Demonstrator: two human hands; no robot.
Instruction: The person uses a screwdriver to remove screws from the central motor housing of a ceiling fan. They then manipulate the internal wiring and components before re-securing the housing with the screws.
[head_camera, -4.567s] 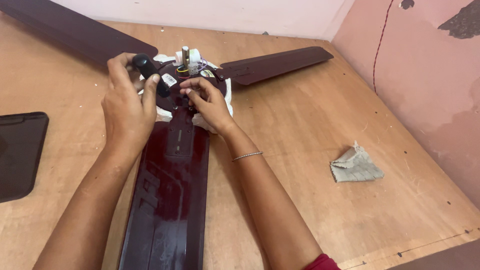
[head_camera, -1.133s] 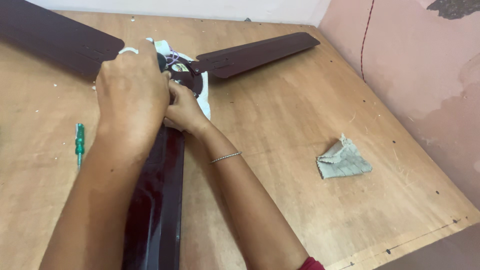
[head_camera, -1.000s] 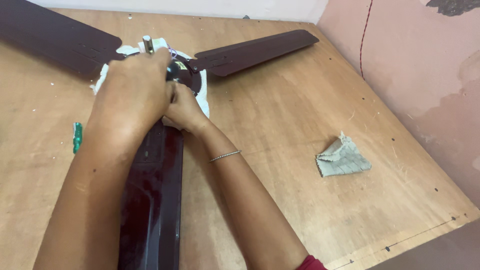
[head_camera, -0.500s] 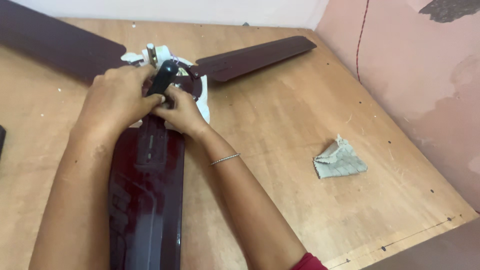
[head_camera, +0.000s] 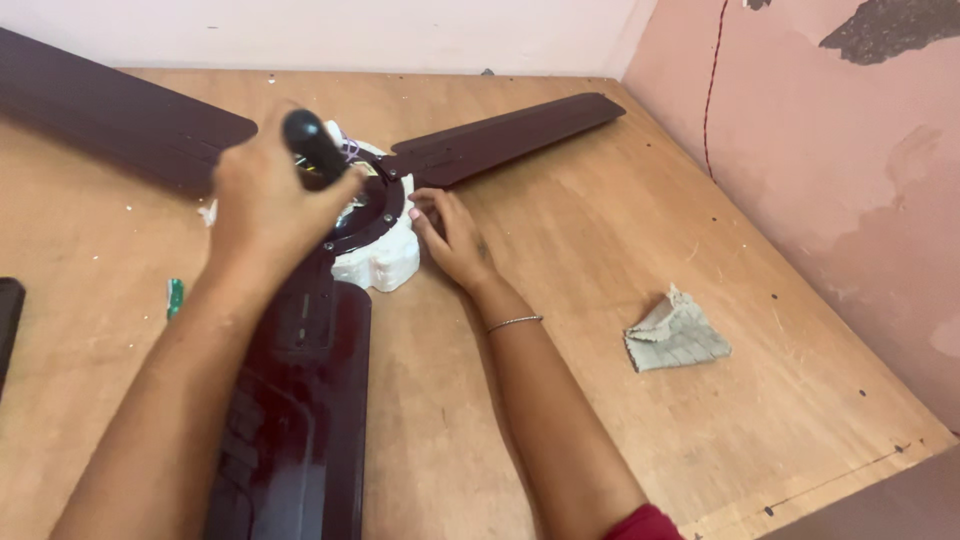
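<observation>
My left hand (head_camera: 265, 205) is clenched around a black tool handle (head_camera: 312, 143), which juts up out of my fist above the hub (head_camera: 372, 215) of a dark maroon ceiling fan lying flat on the wooden table (head_camera: 560, 280). What the tool's tip meets I cannot tell, since my own fist hides it. My right hand (head_camera: 452, 238) holds nothing: it rests with loose fingers on the table, touching the right edge of the white motor housing (head_camera: 385, 262) under the hub. Three blades spread from the hub: one (head_camera: 300, 400) runs toward me under my left forearm, one (head_camera: 505, 135) reaches to the far right, one (head_camera: 110, 110) to the far left. A thin bangle (head_camera: 514, 322) circles my right wrist. Well apart to the right lies a crumpled grey rag (head_camera: 676, 332). Left of my forearm, a small green thing (head_camera: 175, 297) shows on the table, and a dark object (head_camera: 8, 315) sits at the left edge. A pink wall (head_camera: 830, 160) closes the right side.
</observation>
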